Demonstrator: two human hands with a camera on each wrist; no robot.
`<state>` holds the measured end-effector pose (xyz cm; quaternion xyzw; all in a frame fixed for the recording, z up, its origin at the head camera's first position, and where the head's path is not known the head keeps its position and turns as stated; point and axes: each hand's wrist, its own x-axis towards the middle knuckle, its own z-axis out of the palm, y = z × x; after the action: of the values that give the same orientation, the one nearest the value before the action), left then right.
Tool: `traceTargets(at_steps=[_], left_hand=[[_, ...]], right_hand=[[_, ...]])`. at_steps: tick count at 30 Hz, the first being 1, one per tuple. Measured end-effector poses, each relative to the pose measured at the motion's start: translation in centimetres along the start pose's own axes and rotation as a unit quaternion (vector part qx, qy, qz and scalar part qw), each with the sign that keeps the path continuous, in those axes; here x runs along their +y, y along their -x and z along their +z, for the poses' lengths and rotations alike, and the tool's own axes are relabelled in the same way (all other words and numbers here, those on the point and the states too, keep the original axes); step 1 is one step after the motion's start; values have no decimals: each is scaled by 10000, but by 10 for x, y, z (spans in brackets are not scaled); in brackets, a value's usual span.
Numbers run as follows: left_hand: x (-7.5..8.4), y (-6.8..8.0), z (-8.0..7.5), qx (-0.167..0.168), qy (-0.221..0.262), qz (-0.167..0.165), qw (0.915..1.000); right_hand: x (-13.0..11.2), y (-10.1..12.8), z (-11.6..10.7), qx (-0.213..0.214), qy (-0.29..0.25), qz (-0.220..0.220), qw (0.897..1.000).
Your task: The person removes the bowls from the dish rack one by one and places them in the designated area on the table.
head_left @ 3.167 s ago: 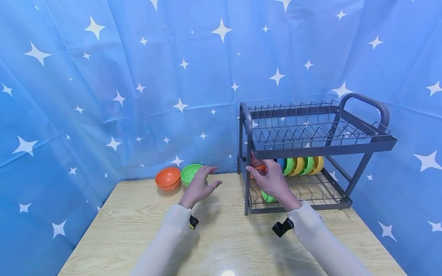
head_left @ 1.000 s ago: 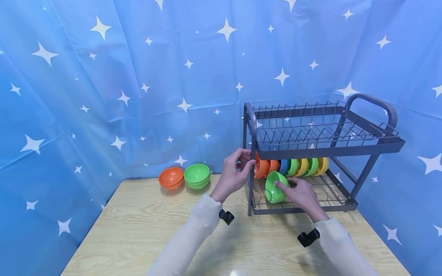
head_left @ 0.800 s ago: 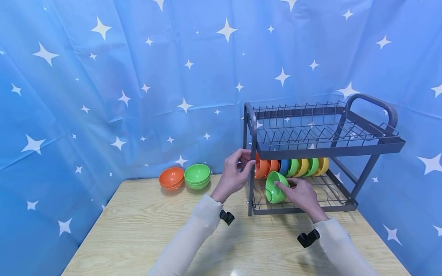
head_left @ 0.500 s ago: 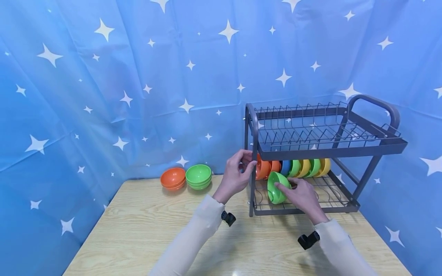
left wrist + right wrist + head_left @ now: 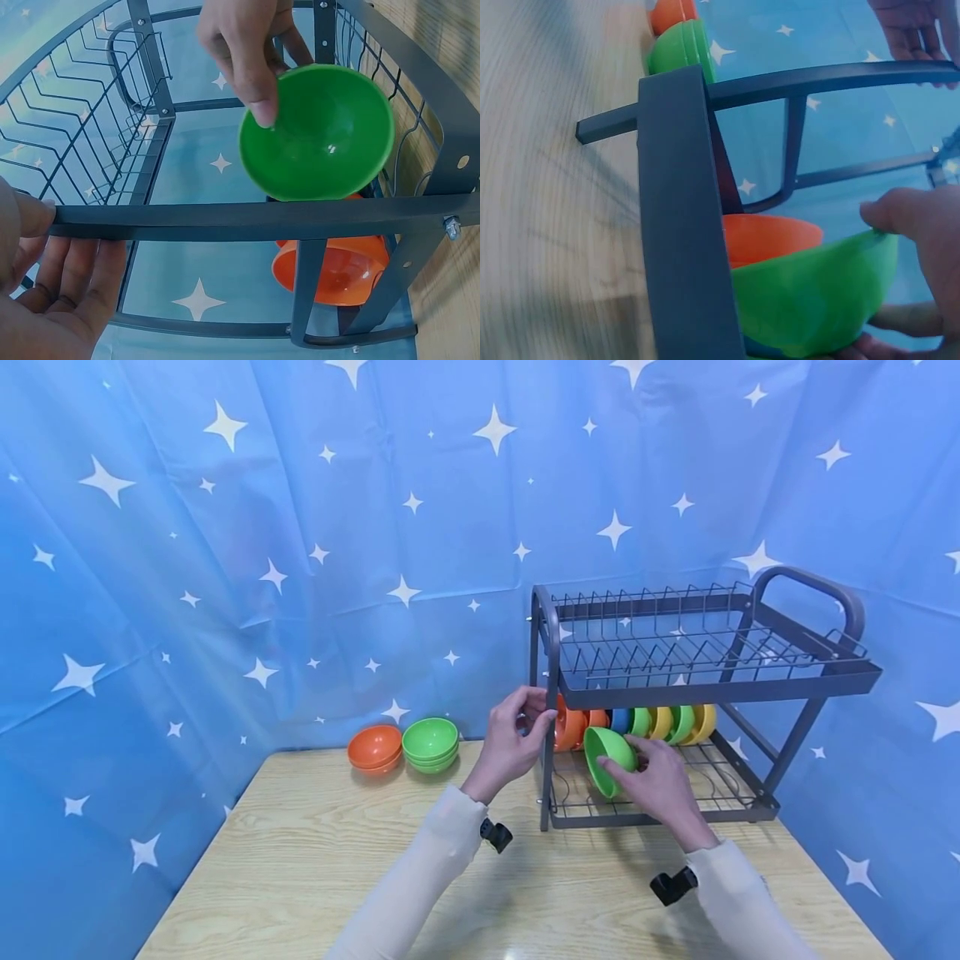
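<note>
The right hand [image 5: 660, 781] pinches a tilted green bowl [image 5: 612, 757] over the lower shelf [image 5: 738, 816] of the rack [image 5: 720, 692], before a row of bowls [image 5: 641, 722], while the left hand [image 5: 506, 745] grips a post [image 5: 547, 777].

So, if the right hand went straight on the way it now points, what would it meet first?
Probably the orange bowls at the back of the rack, with the green bowl in the grip of the right hand touching them first. How much depth lies between is hard to judge.

Orange bowl [image 5: 771, 235] partly hidden behind green bowl [image 5: 817, 294], right wrist view's tabletop [image 5: 555, 255] blurred, sleeves [image 5: 405, 889] cropped below
</note>
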<state>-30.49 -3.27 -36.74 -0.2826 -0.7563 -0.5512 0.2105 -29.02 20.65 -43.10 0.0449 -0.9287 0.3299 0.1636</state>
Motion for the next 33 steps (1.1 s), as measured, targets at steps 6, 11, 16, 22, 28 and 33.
traceTargets(at_steps=[6,11,16,22,28,33], left_hand=[[-2,0,-1,-49,-9,30,10000],[-2,1,-2,-50,44,38,10000],[-1,1,-2,-45,35,25,10000],[-1,0,-1,-19,40,-54,10000],[-3,1,0,-19,139,-102,9998],[-4,-1,-1,-26,158,-72,9998]], right_hand=[[-4,2,-7,17,-123,-72,9999],[-9,5,-12,-67,-325,-43,9994],[-13,9,-19,-138,-612,18,9980],[-17,14,-29,-276,-811,257,9960],[-19,17,-37,-749,-1408,706,9847],[-20,19,-39,-1078,-1988,957,9694]])
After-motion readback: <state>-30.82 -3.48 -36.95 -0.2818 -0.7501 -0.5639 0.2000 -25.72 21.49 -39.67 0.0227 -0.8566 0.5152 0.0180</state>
